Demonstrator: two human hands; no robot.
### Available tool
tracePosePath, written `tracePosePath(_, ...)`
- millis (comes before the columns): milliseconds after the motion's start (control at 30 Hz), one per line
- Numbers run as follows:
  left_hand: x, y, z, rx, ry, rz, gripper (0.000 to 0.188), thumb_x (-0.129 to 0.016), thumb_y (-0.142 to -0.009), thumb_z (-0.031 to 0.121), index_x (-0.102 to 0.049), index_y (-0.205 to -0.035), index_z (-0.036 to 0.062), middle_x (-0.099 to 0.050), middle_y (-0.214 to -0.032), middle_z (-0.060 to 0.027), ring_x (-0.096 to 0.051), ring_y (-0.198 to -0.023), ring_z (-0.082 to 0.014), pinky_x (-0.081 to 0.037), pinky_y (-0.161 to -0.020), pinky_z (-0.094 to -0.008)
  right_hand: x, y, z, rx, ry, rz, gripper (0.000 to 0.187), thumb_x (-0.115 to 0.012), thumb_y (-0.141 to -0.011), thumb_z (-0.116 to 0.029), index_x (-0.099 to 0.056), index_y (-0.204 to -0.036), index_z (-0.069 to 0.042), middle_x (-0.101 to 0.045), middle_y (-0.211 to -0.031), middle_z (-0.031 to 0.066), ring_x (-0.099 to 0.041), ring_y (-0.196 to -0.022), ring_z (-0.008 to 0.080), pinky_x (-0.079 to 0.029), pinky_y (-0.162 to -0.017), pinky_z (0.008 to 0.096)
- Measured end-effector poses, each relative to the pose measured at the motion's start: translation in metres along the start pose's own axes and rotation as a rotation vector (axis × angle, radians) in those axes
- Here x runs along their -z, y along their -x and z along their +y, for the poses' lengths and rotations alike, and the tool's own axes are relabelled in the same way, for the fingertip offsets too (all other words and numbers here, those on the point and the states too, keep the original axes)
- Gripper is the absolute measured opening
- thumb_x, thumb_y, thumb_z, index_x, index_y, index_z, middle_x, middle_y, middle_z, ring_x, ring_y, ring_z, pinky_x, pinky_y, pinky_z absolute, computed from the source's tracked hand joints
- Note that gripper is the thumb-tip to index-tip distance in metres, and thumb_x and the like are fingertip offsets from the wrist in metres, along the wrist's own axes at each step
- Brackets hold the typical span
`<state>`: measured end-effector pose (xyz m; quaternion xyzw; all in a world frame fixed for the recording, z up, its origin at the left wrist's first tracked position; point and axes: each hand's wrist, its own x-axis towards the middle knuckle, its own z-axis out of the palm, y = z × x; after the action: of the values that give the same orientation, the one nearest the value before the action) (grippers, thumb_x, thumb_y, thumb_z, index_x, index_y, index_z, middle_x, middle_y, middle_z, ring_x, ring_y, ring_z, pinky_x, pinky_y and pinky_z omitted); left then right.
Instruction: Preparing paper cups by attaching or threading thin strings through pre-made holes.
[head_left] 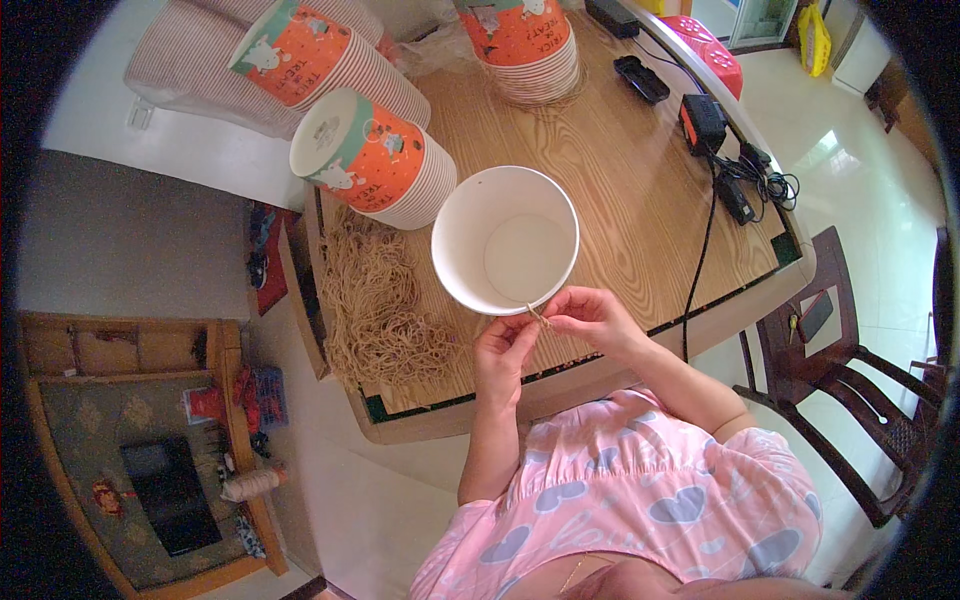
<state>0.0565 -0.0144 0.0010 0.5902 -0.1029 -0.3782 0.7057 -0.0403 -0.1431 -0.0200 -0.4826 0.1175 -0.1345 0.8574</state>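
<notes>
A white paper bucket stands on the wooden table, its open mouth facing up. At the near side of its rim, a short piece of tan twine passes by the edge; whether it goes through a hole there is too small to tell. My left hand pinches the twine between thumb and fingertips, close against the rim. From the other side my right hand pinches it too, fingertips almost meeting the left ones. A tangled heap of tan twine lies left of the bucket.
Stacked orange and green paper buckets lie tilted at the left; another stack stands farther back. A black adapter and cables lie along the table's right edge. A dark wooden chair stands to the right.
</notes>
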Motion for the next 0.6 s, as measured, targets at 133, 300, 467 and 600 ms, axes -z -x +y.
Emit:
tracePosePath(133, -0.0022, 0.0011, 0.0011, -0.068, -0.122, 0.018, 0.009, -0.063, -0.077, 0.001, -0.061, -0.086, 0.0027, -0.058, -0.074, 0.0031, -0.048, -0.059, -0.0020, -0.036, -0.052, -0.0158, 0.0004, -0.0005, 0.0005, -0.012, -0.018, -0.002, 0.011, -0.060, -0.082, -0.007, -0.057, -0.090, -0.001, -0.058, -0.086, -0.0002, -0.055, -0.080, 0.0063, -0.045, -0.074, 0.0213)
tracePosePath(300, -0.0030, 0.0025, 0.0007, -0.133, -0.203, 0.039, 0.008, -0.063, -0.077, 0.000, -0.061, -0.085, 0.0014, -0.060, -0.079, 0.0009, -0.054, -0.068, -0.0048, -0.042, -0.063, -0.0177, 0.0006, -0.0001, 0.0022, 0.022, 0.010, 0.008, 0.008, -0.061, -0.081, -0.006, -0.056, -0.086, -0.001, -0.057, -0.084, -0.0004, -0.054, -0.079, 0.0059, -0.044, -0.073, 0.0206)
tracePosePath(467, -0.0038, 0.0028, 0.0013, -0.151, -0.210, 0.034, 0.008, -0.063, -0.077, 0.000, -0.061, -0.084, 0.0011, -0.060, -0.078, 0.0008, -0.054, -0.067, -0.0043, -0.042, -0.062, -0.0171, -0.0010, -0.0006, -0.0016, 0.008, 0.048, 0.011, 0.008, -0.061, -0.081, -0.006, -0.056, -0.086, -0.001, -0.056, -0.083, -0.0005, -0.054, -0.079, 0.0060, -0.044, -0.073, 0.0207)
tracePosePath(600, -0.0035, 0.0029, 0.0006, -0.161, -0.200, 0.039, 0.009, -0.064, -0.076, 0.000, -0.061, -0.084, 0.0010, -0.061, -0.078, 0.0006, -0.054, -0.067, -0.0045, -0.042, -0.062, -0.0175, -0.0011, -0.0006, -0.0030, 0.030, 0.120, 0.022, 0.009, -0.060, -0.082, -0.007, -0.056, -0.086, -0.001, -0.056, -0.083, -0.0008, -0.053, -0.078, 0.0059, -0.044, -0.073, 0.0210)
